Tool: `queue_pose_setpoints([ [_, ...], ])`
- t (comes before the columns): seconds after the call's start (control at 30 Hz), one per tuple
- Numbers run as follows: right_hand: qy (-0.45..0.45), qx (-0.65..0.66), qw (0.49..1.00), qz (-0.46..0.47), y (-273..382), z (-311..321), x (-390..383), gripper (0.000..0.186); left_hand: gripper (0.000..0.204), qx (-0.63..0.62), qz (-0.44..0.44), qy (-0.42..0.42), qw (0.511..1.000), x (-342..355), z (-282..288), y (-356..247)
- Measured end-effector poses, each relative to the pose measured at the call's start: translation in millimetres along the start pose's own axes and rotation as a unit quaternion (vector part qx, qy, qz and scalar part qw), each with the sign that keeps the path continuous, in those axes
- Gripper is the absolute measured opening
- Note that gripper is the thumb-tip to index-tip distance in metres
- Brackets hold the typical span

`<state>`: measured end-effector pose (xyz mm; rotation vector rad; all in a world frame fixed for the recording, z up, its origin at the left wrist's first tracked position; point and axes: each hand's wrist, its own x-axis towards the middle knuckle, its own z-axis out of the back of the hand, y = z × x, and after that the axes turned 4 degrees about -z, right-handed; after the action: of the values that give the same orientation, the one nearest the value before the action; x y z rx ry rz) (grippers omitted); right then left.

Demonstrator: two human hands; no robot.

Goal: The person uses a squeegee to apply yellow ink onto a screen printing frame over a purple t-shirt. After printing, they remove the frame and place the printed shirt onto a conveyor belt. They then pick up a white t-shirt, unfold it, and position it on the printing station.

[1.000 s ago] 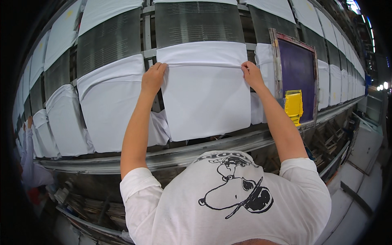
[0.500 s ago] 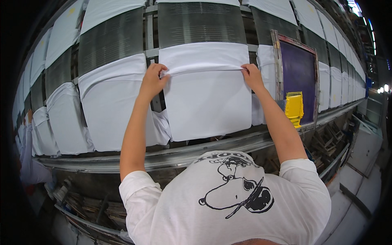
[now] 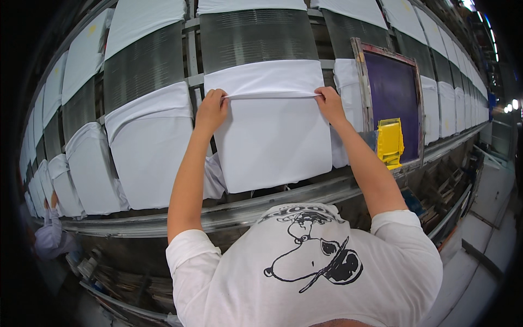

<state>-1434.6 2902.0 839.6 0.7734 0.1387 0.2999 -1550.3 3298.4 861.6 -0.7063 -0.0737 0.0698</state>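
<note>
The left hand (image 3: 211, 113) and the right hand (image 3: 330, 106) now both pinch the fold (image 3: 272, 97) of a white cloth (image 3: 275, 143), one at each end. Half a second ago the left hand's fingers were looser and the fold ran wavy; now it draws into a nearly straight line between the two grips. For the work in hand, that suggests the folded edge is being evened out across its width. The cloth lies directly in front of the person, over the near part of a flat board (image 3: 259, 38).

The cloth looks soft, matt and thin, smooth below the fold and slightly rumpled above it, with rounded lower corners. The bare part of the board is dark grey and faintly shiny, marked with rows of fine pale lines. Beside it on the left, another white cloth (image 3: 150, 158) shows looser, curved creases. To the right leans a worn rectangular frame (image 3: 362, 82) around a purple panel (image 3: 391, 82), with a thick, rough-edged yellow patch (image 3: 389, 143) near its lower end. A ridged metal rail (image 3: 283, 197) runs along the near side.
</note>
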Motion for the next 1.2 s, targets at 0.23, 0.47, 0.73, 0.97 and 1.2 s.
queue_pose_setpoints([
  [0.23, -0.039, -0.098, 0.989, 0.107, -34.0, -32.8, -28.0, 0.008, 0.030, 0.221, -0.037, -0.008, 0.975, -36.9, 1.5, 16.6],
  [0.47, -0.024, -0.199, 0.978, 0.060, -46.1, -10.9, -27.6, 0.007, 0.013, 0.163, 0.089, -0.029, 0.982, -66.4, -10.4, 22.8],
  [0.73, -0.064, -0.141, 0.988, 0.024, -37.0, -11.9, -35.7, 0.011, 0.005, 0.022, 0.120, -0.091, 0.988, -43.0, -18.3, 37.8],
  [0.97, -0.076, -0.128, 0.989, 0.008, -34.7, -18.5, -37.2, 0.010, 0.009, 0.084, 0.092, -0.118, 0.985, -38.2, -20.2, 28.0],
  [1.2, -0.095, -0.122, 0.988, -0.006, -57.6, -36.6, -40.9, 0.006, 0.011, 0.159, 0.089, -0.042, 0.982, -51.8, -29.0, 38.1],
])
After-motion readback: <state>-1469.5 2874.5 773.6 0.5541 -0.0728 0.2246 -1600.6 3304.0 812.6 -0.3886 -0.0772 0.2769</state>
